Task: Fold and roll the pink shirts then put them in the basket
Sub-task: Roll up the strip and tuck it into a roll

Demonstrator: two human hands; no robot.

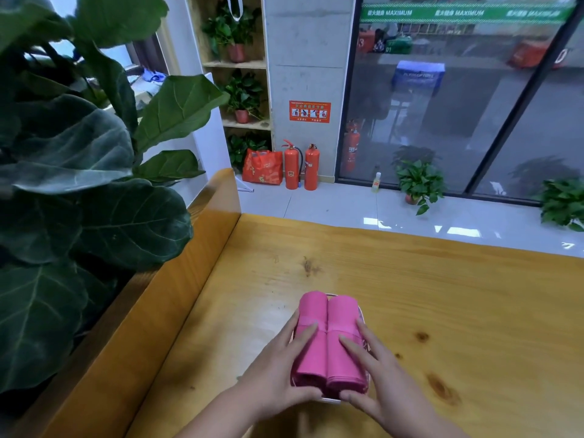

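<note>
two rolled pink shirts (316, 358) are sitting side by side in the basket (362, 316) at six o'clock; left hand (278, 374) and right hand (382, 380) are pressing on them, fingers straight.

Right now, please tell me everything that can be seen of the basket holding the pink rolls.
Little of the basket shows: a thin, pale rim at its far end, right side and near edge. It stands on the wooden table, filled by two rolled pink shirts side by side. The left hand and right hand flank it, fingers flat on the rolls. Its material is unclear.
</note>
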